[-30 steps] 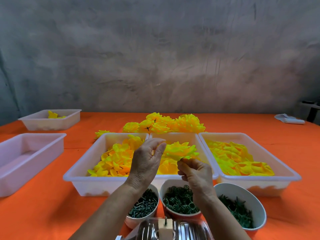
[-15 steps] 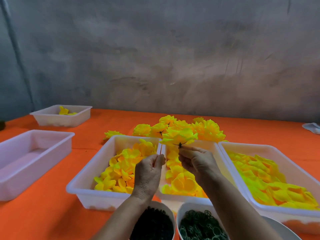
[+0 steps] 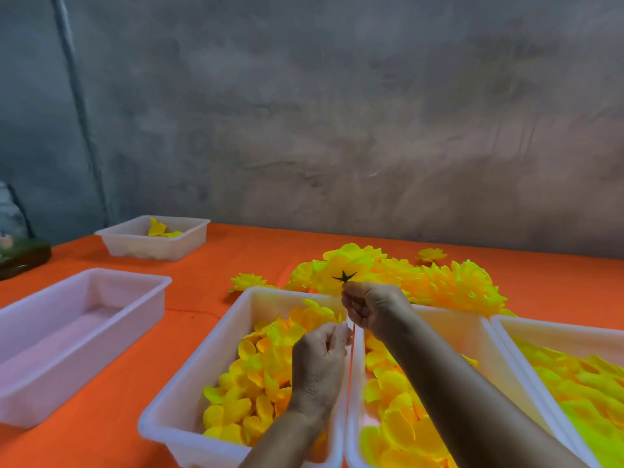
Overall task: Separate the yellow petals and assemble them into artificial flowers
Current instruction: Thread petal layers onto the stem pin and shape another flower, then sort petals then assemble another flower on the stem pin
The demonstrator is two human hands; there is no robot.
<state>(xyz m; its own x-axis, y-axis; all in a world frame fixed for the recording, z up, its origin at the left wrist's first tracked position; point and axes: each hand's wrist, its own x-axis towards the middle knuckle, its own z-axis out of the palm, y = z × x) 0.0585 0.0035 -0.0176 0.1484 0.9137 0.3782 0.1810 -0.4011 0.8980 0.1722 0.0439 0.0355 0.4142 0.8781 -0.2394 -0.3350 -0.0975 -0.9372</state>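
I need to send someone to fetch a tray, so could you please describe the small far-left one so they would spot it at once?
On the orange table, look to the far left corner by the grey wall. The small white tray stands alone there, behind the long empty white tray. Unlike the full trays nearby, it holds only a few yellow petals.

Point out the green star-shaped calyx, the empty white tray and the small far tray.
green star-shaped calyx (image 3: 344,276): head view, centre of the star.
empty white tray (image 3: 84,300): head view, bare inner far wall.
small far tray (image 3: 135,244): head view, front wall.
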